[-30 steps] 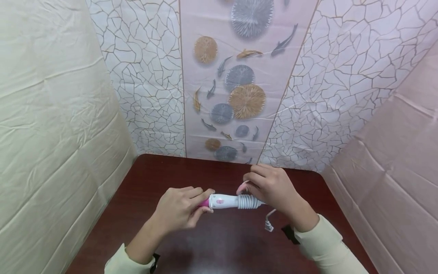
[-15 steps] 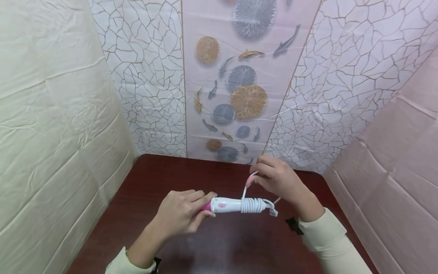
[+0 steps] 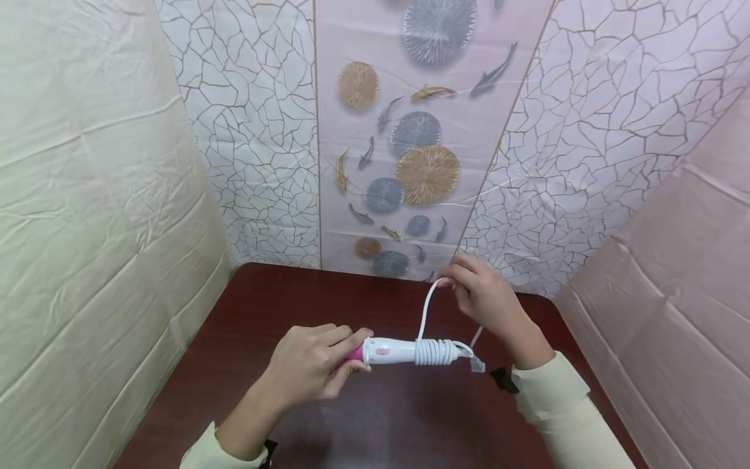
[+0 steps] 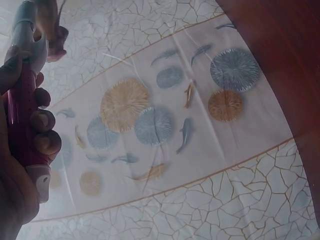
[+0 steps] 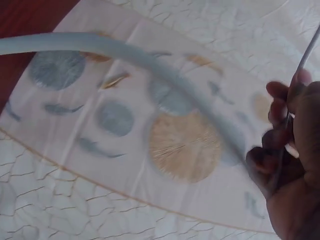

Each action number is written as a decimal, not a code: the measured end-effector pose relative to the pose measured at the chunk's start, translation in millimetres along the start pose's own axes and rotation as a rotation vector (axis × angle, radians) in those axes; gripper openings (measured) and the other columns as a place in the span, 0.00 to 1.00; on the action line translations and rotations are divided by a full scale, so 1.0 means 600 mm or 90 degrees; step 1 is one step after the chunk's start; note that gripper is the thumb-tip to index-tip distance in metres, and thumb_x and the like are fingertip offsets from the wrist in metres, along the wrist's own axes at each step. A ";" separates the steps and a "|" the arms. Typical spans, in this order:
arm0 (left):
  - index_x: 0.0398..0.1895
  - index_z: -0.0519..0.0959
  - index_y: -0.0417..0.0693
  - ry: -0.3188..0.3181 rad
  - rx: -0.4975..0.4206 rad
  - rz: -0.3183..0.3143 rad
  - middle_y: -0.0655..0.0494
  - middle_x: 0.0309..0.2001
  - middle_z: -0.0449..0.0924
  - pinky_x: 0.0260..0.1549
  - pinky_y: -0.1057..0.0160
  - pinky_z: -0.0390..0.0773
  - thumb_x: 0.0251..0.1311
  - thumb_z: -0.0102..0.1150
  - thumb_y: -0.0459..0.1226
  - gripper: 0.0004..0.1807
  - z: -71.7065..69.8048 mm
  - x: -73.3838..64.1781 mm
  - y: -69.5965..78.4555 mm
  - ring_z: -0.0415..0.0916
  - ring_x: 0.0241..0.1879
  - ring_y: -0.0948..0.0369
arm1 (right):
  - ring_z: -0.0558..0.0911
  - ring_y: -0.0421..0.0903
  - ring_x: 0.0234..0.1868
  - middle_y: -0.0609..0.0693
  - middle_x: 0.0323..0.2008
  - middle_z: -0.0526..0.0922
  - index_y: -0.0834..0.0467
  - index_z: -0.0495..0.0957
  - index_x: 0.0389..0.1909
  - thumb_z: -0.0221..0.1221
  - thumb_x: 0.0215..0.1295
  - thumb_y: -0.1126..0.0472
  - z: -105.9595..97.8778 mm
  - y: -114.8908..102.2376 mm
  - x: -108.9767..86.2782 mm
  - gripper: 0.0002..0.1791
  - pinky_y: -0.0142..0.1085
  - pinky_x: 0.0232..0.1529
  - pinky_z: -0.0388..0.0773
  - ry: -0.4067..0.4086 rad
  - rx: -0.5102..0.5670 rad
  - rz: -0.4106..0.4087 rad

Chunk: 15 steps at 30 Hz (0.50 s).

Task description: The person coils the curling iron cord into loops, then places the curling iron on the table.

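My left hand [image 3: 310, 361] grips the pink barrel of a hair styling iron [image 3: 395, 350], fingers curled round it; the palm hides most of the barrel in the head view. The iron's white handle carries a small pink switch and points right, held level over the table. White cord [image 3: 433, 352] is wound in several turns round the handle's end. From those turns one length of cord rises to my right hand [image 3: 489, 293], which pinches it up and to the right of the handle. A plug [image 3: 477, 365] hangs just past the handle's end. The right wrist view shows the cord [image 5: 135, 57] arching into curled fingers [image 5: 275, 125].
Below the hands is a dark red-brown table [image 3: 281, 293]. Behind it hangs a patterned cloth [image 3: 381, 150] with printed fish and round shapes. Plain cream cloth walls [image 3: 105, 195] stand at both sides.
My right hand has moved up and to the right from close beside the coil, drawing out a longer length of cord. The plug has risen. My left hand keeps its grip almost in place.
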<state>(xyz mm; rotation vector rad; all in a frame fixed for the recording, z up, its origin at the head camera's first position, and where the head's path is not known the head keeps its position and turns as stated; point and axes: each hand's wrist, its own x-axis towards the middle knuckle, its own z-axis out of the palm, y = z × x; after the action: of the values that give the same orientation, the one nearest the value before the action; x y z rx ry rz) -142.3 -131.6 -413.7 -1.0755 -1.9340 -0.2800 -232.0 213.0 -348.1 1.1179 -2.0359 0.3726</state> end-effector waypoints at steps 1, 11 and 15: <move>0.56 0.90 0.53 0.002 -0.003 0.005 0.67 0.28 0.78 0.16 0.73 0.64 0.83 0.48 0.58 0.26 0.000 0.000 0.001 0.69 0.21 0.69 | 0.79 0.46 0.29 0.51 0.34 0.82 0.59 0.86 0.39 0.75 0.60 0.74 0.003 0.004 -0.004 0.11 0.42 0.30 0.79 0.005 -0.013 0.016; 0.57 0.89 0.54 0.000 -0.011 0.016 0.67 0.30 0.81 0.17 0.73 0.65 0.79 0.55 0.56 0.22 0.001 0.008 0.010 0.70 0.22 0.68 | 0.72 0.39 0.22 0.49 0.29 0.81 0.58 0.87 0.34 0.82 0.56 0.60 0.050 0.006 -0.032 0.13 0.37 0.24 0.74 0.005 -0.021 0.100; 0.57 0.90 0.52 0.003 -0.005 0.012 0.66 0.31 0.82 0.17 0.71 0.69 0.79 0.56 0.56 0.23 0.000 0.012 0.009 0.72 0.22 0.67 | 0.73 0.41 0.23 0.49 0.29 0.81 0.57 0.87 0.34 0.80 0.58 0.64 0.069 -0.002 -0.040 0.09 0.39 0.25 0.75 -0.012 0.000 0.097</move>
<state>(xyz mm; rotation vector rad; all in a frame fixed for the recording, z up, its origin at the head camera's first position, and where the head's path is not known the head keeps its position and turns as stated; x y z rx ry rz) -139.9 -124.6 -409.0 -1.0964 -1.9187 -0.2794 -243.4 202.9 -393.4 0.9714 -2.1445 0.4401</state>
